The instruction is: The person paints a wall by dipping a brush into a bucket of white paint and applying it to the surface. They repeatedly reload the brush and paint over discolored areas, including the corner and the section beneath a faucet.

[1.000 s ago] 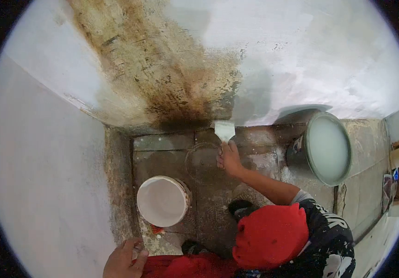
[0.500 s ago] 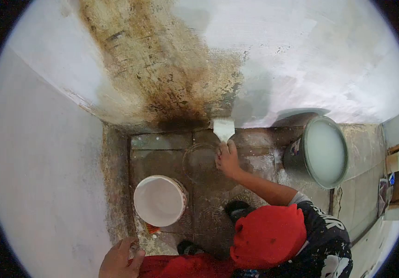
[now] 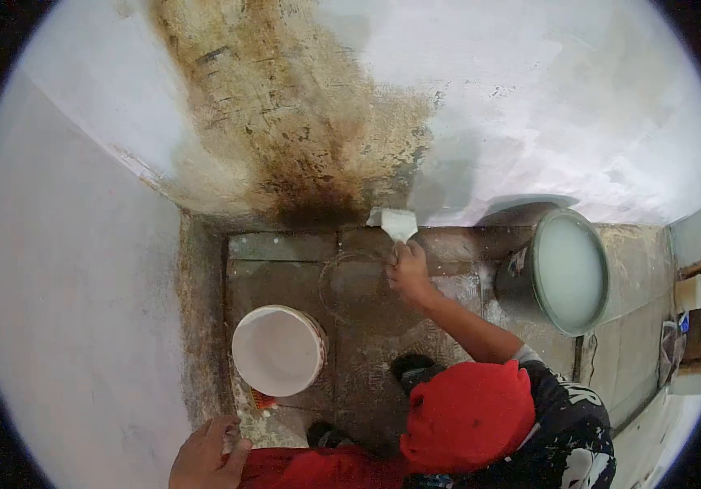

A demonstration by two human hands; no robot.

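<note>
A wide white paintbrush [image 3: 399, 223] is in my right hand [image 3: 410, 273], its handle wrapped by my fingers. The bristles are at the foot of the stained wall [image 3: 285, 122], where it meets the floor. At the lower left, my left hand [image 3: 208, 458] is by the red cloth over my leg, fingers curled. A small pale patch shows between thumb and fingers; what it is I cannot make out. Beyond this hand stands a white bucket [image 3: 275, 350], with some whitish residue inside. To the right of the brush is a dark bucket [image 3: 572, 273] of pale, milky liquid.
Brown tiles [image 3: 366, 326] cover the floor, splashed with white. A grey-white side wall [image 3: 81, 269] rises on the left. Something small and orange-red [image 3: 262, 399] lies under the white bucket's edge. At the far right is a cream plastic container [image 3: 692, 292].
The brush and my right hand have shifted slightly right and down, the brush tilting a little more, with its bristles bent toward the left. My left hand stays curled in nearly the same place.
</note>
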